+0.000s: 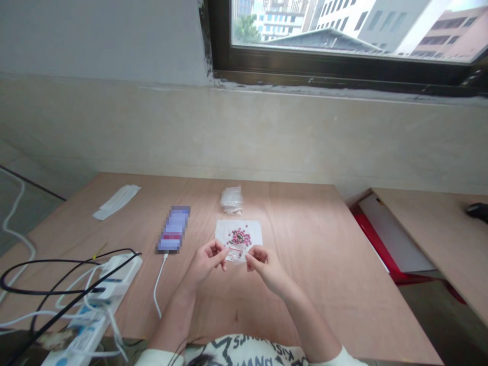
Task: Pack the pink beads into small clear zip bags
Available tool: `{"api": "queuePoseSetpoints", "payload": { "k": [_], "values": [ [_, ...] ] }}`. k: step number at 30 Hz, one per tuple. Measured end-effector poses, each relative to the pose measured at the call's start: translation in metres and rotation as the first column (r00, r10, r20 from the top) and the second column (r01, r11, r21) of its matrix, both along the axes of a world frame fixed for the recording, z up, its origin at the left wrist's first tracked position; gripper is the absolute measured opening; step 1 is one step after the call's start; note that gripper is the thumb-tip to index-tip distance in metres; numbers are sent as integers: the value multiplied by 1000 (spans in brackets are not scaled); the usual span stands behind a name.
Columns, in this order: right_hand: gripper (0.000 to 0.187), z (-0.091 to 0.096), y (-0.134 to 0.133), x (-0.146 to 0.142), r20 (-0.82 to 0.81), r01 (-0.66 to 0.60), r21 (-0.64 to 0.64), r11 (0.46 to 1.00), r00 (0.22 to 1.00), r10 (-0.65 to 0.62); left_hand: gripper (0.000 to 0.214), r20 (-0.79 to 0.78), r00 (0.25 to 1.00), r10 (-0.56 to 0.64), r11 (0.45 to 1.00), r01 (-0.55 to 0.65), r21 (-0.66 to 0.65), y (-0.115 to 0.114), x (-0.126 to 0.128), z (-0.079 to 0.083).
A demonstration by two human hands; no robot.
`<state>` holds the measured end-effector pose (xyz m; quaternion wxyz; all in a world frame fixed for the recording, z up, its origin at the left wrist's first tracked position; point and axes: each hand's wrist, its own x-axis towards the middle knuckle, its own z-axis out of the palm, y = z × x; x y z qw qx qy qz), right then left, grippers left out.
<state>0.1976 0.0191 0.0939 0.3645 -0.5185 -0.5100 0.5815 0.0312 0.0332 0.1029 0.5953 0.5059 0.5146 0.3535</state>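
From where I stand, the person has a small clear bag (237,253) strung between two hands, over the near edge of a white paper (258,235). The left hand (206,263) has thumb and forefinger drawn narrow at the bag's left side; the right hand (267,267) is curled, thumb against forefinger, at its right side. Both seem to hold the plastic in a pinch, though the right grip is harder to make out. Just beyond the fingertips lies a heap of pink and dark beads (240,236); farther beyond sits a stack of clear bags (232,200). Out past the left fingers rests a phone (174,230).

To handle such thin film well, I'd say, keep each pinch light and close to the reddish strip, tug evenly so the sides don't crumple, and roll the layers apart rather than yank. Staying low over the paper would be wise, so that any stray bead lands there.

The bag looks broader from fingers to fingers than from front to back, so its apparent long axis runs left to right. The strip lies along the far side, which suggests the mouth points away from the person, towards the heap. I can't tell whether the specks showing there are inside or seen through the plastic.
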Motion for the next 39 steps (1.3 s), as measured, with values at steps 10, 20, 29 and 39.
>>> {"api": "queuePoseSetpoints", "payload": {
  "k": [10,20,29,39],
  "values": [
    [12,-27,16,-15,-5,69,-155,985,998,-70,16,-172,968,-183,964,211,162,-1,28,5],
    [38,-32,12,-10,-369,-87,-267,960,929,-19,33,138,983,-121,980,140,-144,-6,-6,-38],
    [37,-48,17,-18,-365,155,-210,965,904,-225,31,117,973,199,973,-182,-145,1,-14,-65],
    [30,-75,30,-24,-102,104,-165,981,987,-122,35,106,942,318,935,-293,-198,11,-29,-83]
  ]
}}
